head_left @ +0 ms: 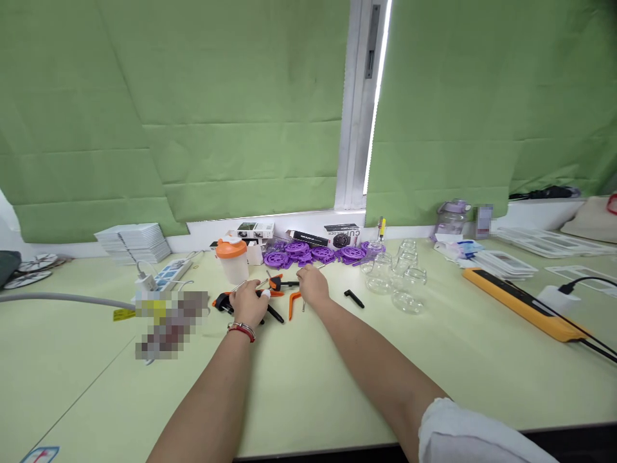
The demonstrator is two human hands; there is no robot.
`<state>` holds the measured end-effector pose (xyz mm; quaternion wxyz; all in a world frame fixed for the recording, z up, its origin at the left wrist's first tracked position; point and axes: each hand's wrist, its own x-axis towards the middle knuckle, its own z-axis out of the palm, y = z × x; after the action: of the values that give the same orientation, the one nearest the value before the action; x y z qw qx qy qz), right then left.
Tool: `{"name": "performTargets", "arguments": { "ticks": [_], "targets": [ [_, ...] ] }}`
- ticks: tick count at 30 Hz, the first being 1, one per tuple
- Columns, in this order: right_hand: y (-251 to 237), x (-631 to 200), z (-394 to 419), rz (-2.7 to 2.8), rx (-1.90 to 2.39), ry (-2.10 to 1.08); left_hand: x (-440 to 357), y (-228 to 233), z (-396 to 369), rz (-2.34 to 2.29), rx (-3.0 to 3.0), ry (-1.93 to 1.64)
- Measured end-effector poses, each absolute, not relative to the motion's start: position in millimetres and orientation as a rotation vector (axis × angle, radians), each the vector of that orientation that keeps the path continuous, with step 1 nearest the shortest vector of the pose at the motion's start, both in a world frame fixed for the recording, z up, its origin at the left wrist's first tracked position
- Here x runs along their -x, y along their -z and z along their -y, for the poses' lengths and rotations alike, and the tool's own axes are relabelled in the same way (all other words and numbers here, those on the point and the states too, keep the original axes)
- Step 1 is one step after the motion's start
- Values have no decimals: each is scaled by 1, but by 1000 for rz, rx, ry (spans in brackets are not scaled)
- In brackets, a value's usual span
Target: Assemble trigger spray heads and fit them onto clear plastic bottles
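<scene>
My left hand (249,304) rests over a cluster of black-and-orange tools, its fingers bent down around what looks like a black-and-orange clamp (223,302). A small white tip shows by its thumb. To the right, my right hand (313,286) has its fingers drawn together at the end of another black-and-orange tool (277,283); what they pinch is hidden. Between the hands lie a bent orange piece (292,304) and a black rod-shaped handle (276,312). A short black piece (355,298) lies apart, right of my right hand.
Behind the hands stand an orange-lidded shaker cup (233,262), purple wheel-shaped parts (299,252) and small boxes (342,236). Clear glass-like cups (407,299) stand to the right, with a long orange-and-black device (523,305) beyond. A power strip (168,276) lies left.
</scene>
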<state>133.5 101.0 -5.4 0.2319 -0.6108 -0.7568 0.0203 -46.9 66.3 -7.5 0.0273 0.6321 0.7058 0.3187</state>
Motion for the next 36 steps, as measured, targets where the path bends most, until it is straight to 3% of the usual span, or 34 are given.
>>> {"name": "performTargets", "arguments": {
  "ticks": [9,16,22,27,32,36],
  "targets": [
    [15,-154,-115,1801,1800,-281,45,5,-65,-2155,-1973,-973],
    [20,-160,-114,1754,1753,-274,44,7,-65,-2135,-1975,-992],
    [10,-166,-102,1776,1621,-202,43,5,-64,-1981,-2028,-1262],
    [7,-140,-76,1860,1309,-94,23,5,-59,-1465,-1563,-1577],
    [10,-109,-42,2065,1059,7,8,5,-55,-1100,-983,-1548],
    [11,-107,-29,2112,1121,-96,14,1,-56,-1049,-927,-1564]
  ]
}}
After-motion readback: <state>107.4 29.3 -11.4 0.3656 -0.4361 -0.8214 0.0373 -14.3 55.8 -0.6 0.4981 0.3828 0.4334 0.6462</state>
